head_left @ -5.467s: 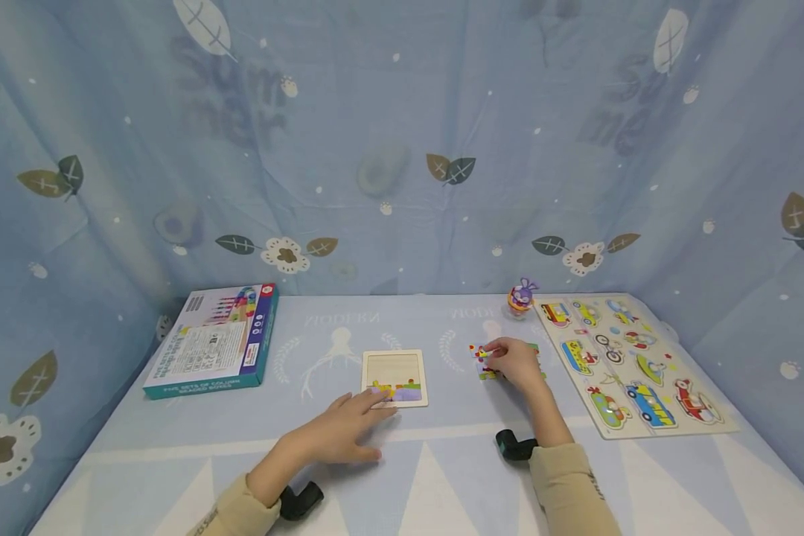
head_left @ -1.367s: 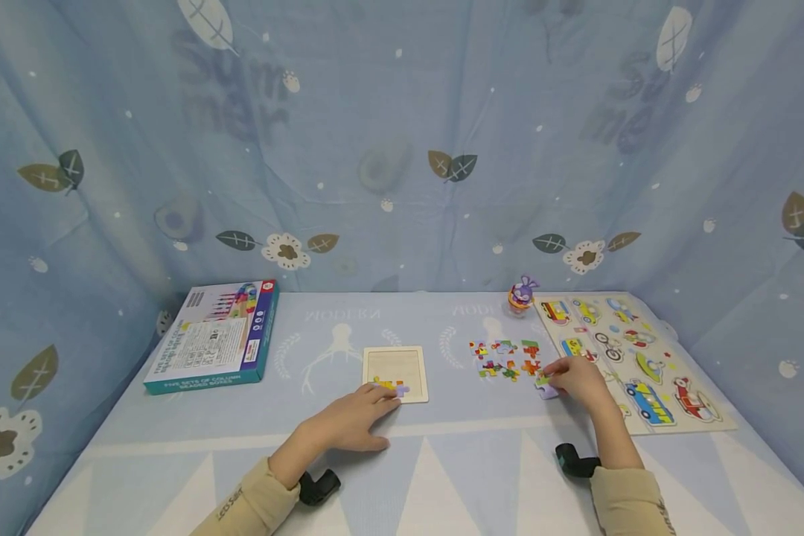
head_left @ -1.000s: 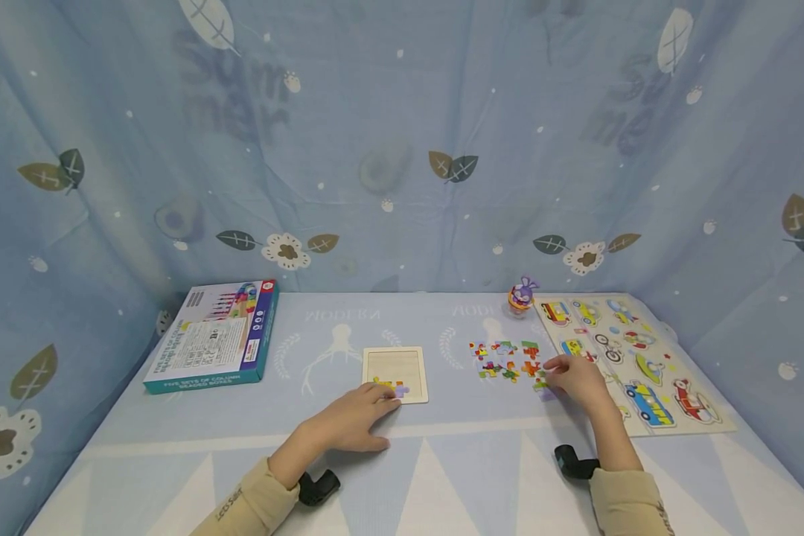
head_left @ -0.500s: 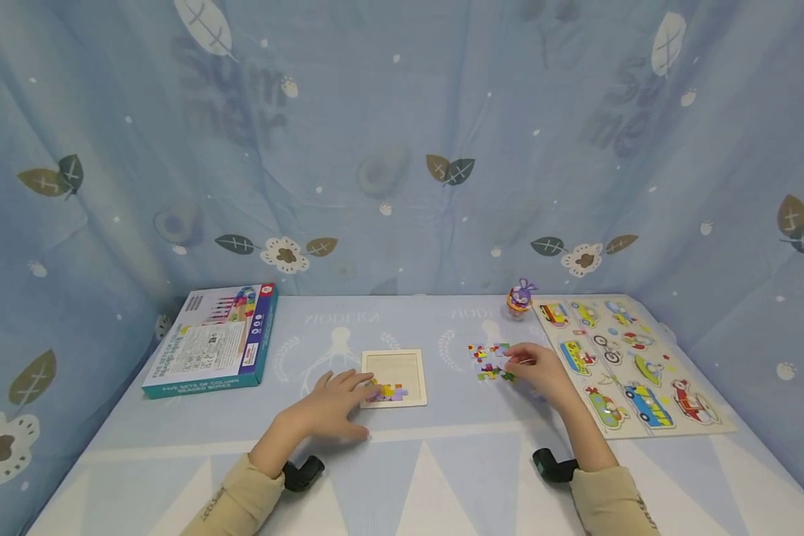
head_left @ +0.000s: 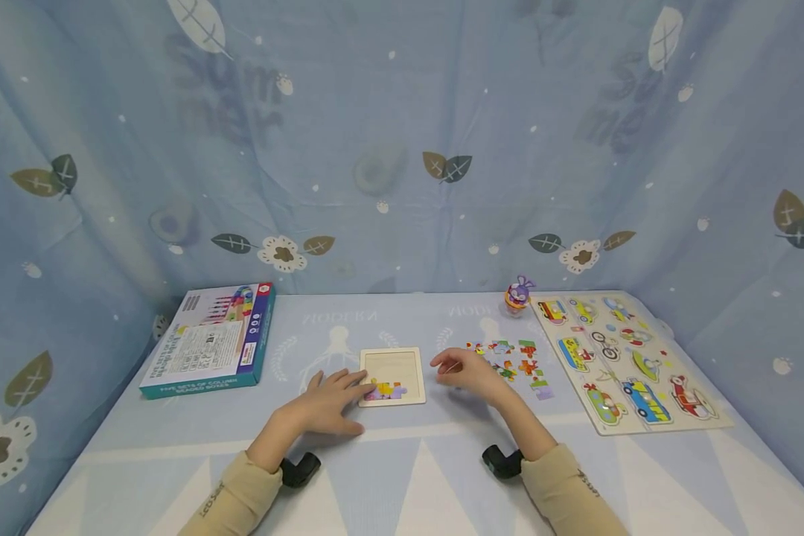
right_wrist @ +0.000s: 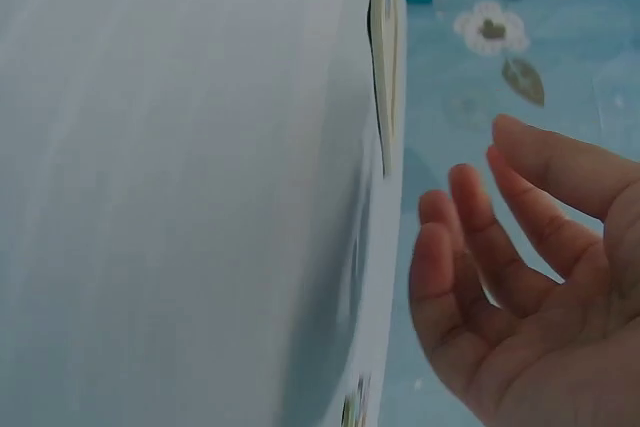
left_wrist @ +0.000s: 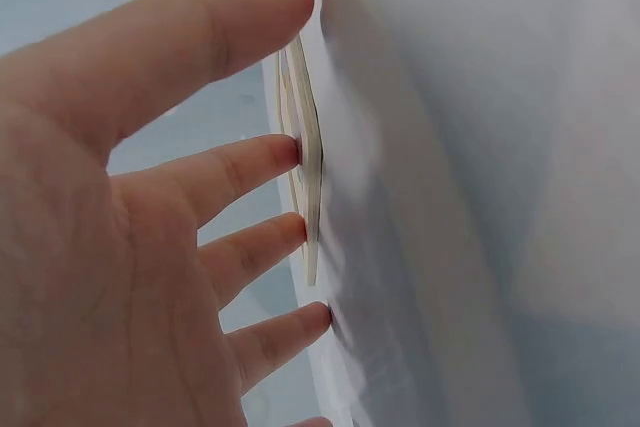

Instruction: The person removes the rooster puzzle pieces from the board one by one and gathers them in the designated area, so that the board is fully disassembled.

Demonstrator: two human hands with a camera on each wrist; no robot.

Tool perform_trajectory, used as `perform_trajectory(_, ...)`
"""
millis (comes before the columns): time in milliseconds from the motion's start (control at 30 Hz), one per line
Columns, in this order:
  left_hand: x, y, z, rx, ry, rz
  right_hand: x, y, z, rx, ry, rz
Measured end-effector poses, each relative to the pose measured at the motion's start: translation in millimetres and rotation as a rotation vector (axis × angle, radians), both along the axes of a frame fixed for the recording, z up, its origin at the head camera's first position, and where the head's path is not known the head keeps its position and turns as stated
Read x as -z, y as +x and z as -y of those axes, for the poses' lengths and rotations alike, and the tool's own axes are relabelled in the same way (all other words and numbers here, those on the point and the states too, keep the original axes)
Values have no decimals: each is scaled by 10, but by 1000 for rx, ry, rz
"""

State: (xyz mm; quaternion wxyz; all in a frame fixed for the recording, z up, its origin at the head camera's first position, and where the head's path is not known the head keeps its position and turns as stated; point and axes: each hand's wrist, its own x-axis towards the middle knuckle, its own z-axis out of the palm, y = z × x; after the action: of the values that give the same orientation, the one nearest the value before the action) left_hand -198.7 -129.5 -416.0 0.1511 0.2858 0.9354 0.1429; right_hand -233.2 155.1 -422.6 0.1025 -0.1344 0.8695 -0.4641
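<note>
In the head view my left hand (head_left: 328,406) lies with fingers spread at the left edge of a small square wooden puzzle tray (head_left: 422,372). The left wrist view has its fingertips right at the tray's rim. Joined yellow and purple jigsaw pieces (head_left: 391,390) sit along the tray's lower left; bare wood shows above and right of them. Just right of the tray, my right hand (head_left: 472,372) hovers above the table, fingers loosely bent. Nothing shows between thumb and fingers in the right wrist view. Several loose jigsaw pieces (head_left: 528,367) lie beyond it, partly hidden by that hand.
A large peg puzzle board (head_left: 599,376) with vehicle pictures lies at the right. A small purple rabbit-eared figure (head_left: 518,295) stands at the back, beside the board. At the left rests a flat toy box (head_left: 208,342). A patterned curtain (head_left: 375,149) closes off the back.
A green-and-purple piece has left the tray's lower right and now lies among the loose pieces. My right hand has let it go and moved left; my left hand has shifted slightly left.
</note>
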Motion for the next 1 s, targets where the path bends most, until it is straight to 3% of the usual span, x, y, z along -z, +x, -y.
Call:
perform_trajectory(433, 28, -8, 38, -28, -27, 19, 18, 32, 598, -202, 353, -55)
perform_trajectory(600, 29, -5, 33, -23, -29, 15, 31, 36, 698, -201, 414, -59)
perform_trajectory(767, 26, -11, 16, -17, -21, 0, 43, 37, 751, -185, 410, -75)
perform_trajectory(1000, 30, -17, 17, -16, -27, -16, 22, 33, 788, -120, 475, -82)
